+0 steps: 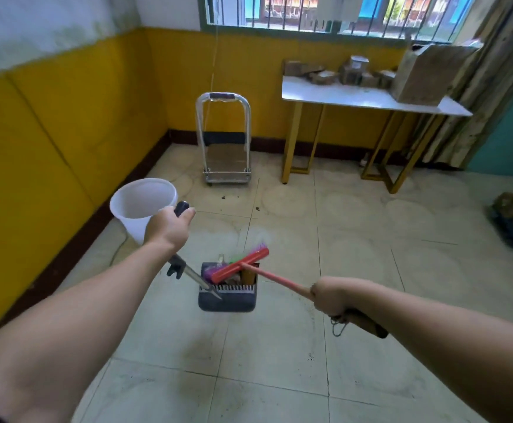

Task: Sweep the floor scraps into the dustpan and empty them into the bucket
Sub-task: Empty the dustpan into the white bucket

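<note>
Two grips: left fingers [185,216] on dustpan [227,302], right fingers [322,297] on broom [240,265].

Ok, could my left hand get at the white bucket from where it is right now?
Probably yes for position: the bucket sits just past the left hand, with nothing visible between them. But that hand grips the dustpan handle, so it would need to let go first.

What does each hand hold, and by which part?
Left hand grips the dustpan handle's top; right hand grips the broom stick near its end.
</note>
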